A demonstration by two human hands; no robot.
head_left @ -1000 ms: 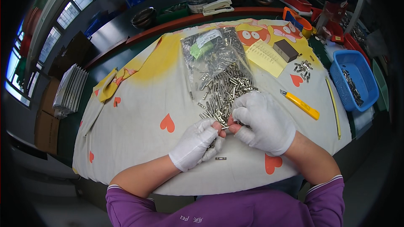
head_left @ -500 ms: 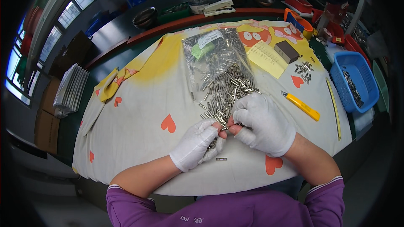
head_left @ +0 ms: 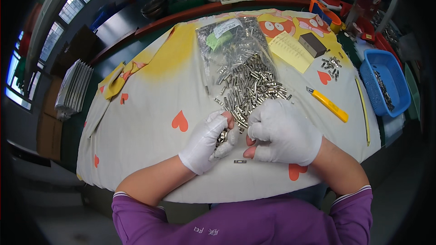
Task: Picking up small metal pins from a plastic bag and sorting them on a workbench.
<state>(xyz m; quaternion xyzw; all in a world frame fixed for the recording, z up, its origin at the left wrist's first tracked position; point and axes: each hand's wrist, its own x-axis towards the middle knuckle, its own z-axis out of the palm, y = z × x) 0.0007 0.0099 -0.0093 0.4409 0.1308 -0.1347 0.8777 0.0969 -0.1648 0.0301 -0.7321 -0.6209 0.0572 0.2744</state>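
Note:
White gloves with bare fingertips cover both hands. My left hand is curled around several small metal parts, which show between its fingers and palm. To its right is my right hand, its thumb and index fingertip a little apart with nothing visible between them; its other fingers are bent. Just beyond both hands lies a heap of small silvery metal parts, spilling from a clear plastic bag with a white label. A single metal part rests on the cloth near me, between the wrists.
A printed cloth covers the table. Right of the heap lie a yellow utility knife, a yellow paper, a dark block, a few loose parts and a yellow strip. A blue basket stands at the right edge.
My hands have moved apart from where their fingertips met. The left has shifted slightly left and away from me; the right thumb and index finger have parted. The whole view has shifted slightly.

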